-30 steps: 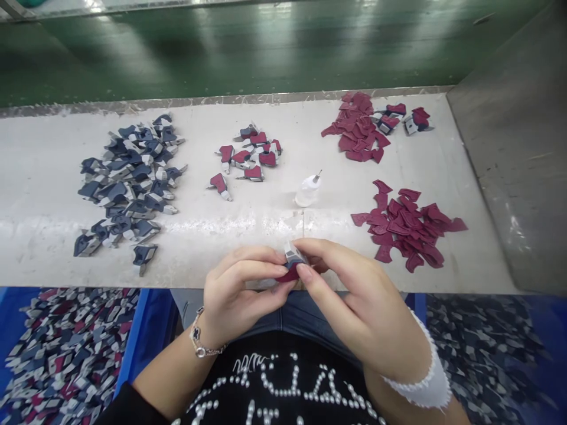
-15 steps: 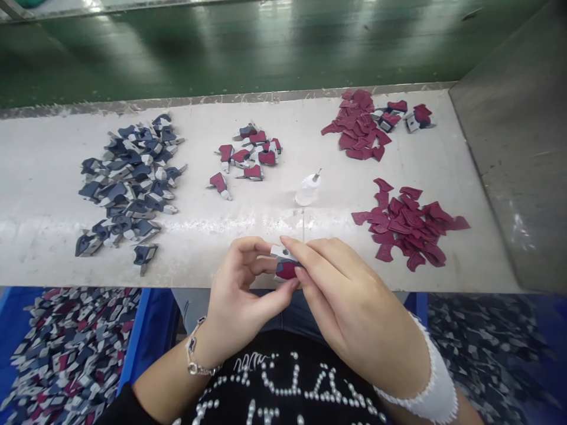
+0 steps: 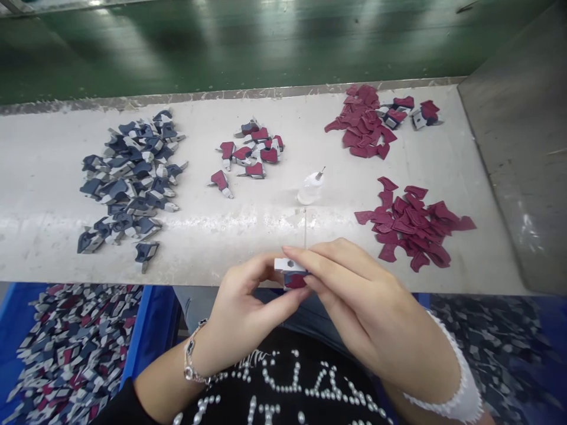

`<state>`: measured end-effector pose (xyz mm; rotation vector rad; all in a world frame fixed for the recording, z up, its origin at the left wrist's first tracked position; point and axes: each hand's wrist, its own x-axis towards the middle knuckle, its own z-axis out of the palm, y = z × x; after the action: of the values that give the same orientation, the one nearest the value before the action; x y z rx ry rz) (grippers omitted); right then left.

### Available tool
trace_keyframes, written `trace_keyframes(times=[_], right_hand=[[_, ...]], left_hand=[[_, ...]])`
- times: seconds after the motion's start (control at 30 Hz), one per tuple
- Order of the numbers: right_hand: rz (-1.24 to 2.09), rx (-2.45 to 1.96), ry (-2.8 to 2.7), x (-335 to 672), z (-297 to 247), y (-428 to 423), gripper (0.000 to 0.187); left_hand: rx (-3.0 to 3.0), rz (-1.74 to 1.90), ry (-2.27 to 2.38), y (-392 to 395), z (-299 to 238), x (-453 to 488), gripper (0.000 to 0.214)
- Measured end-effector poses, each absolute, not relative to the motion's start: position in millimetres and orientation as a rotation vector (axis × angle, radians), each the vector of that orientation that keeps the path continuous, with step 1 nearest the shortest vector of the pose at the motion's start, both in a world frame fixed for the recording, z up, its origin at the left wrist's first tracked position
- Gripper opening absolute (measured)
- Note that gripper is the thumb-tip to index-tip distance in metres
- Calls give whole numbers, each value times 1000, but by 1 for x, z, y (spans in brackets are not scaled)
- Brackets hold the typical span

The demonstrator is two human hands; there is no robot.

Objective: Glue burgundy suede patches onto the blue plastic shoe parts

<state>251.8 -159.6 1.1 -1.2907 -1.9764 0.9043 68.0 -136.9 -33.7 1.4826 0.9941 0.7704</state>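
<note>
1. The left hand (image 3: 248,310) and right hand (image 3: 367,301) are both pinching a maroon-and-grey layered piece (image 3: 295,280) at six o'clock.
2. Loose maroon cutouts (image 3: 411,227) are still lying unjoined at three o'clock; joined pieces (image 3: 248,153) are sitting at twelve o'clock.

Hands seen: two, left hand (image 3: 250,313) and right hand (image 3: 372,313)
Pieces held: one two-tone piece (image 3: 292,274)
Bottles standing: one squeeze bottle (image 3: 310,190)
Maroon piles seen: two, near pile (image 3: 410,227) and far pile (image 3: 361,124)
Navy piles seen: one navy pile (image 3: 128,183)
</note>
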Motion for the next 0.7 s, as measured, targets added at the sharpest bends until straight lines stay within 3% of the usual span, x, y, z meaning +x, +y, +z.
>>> trace_keyframes(times=[0.07, 0.37, 0.7], right_hand=[[955, -1297, -1947, 254, 1, -159, 41], [1155, -1271, -1867, 261, 3, -161, 31], [1076, -1169, -1934, 259, 2, -163, 33]], left_hand=[[1565, 728, 981, -135, -34, 66, 19], [1738, 652, 1003, -134, -21, 65, 11], [1728, 688, 891, -133, -14, 64, 5]])
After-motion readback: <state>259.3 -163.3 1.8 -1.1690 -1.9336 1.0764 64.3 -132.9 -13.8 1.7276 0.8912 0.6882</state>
